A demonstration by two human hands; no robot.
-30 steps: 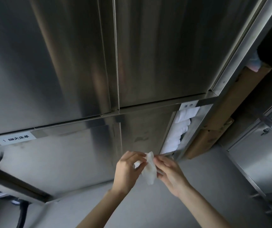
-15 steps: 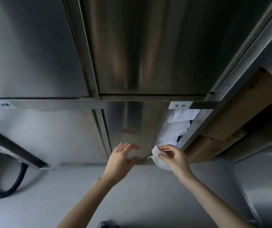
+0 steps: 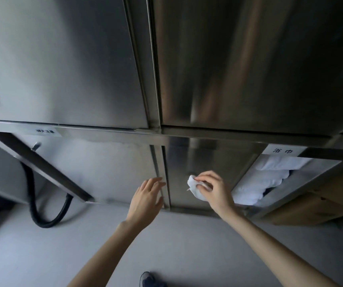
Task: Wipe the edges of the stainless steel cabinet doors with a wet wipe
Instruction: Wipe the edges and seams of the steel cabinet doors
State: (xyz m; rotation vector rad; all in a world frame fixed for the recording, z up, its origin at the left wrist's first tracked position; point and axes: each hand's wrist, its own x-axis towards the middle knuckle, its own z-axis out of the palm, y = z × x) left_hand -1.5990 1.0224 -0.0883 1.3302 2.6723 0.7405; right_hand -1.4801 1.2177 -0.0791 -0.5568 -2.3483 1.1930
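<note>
A stainless steel cabinet fills the view, with two tall upper doors (image 3: pixel 249 63) and two lower doors. My right hand (image 3: pixel 214 191) holds a crumpled white wet wipe (image 3: pixel 194 188) against the front of the lower right door (image 3: pixel 203 166). My left hand (image 3: pixel 147 199) has its fingers straight and touches the vertical edge (image 3: pixel 163 172) between the two lower doors. The lower right door stands ajar, with its right edge away from the frame.
Folded white towels (image 3: pixel 263 179) fill the opening right of the ajar door, under a white label (image 3: pixel 283 151). Cardboard boxes (image 3: pixel 319 199) stand further right. A black hose (image 3: pixel 33 195) loops at the lower left. The grey floor and my shoe (image 3: pixel 148 279) are below.
The left hand let go of the wipe and moved left to the seam between the lower doors. The right hand carried the wipe from the door's open right edge onto the door front.
</note>
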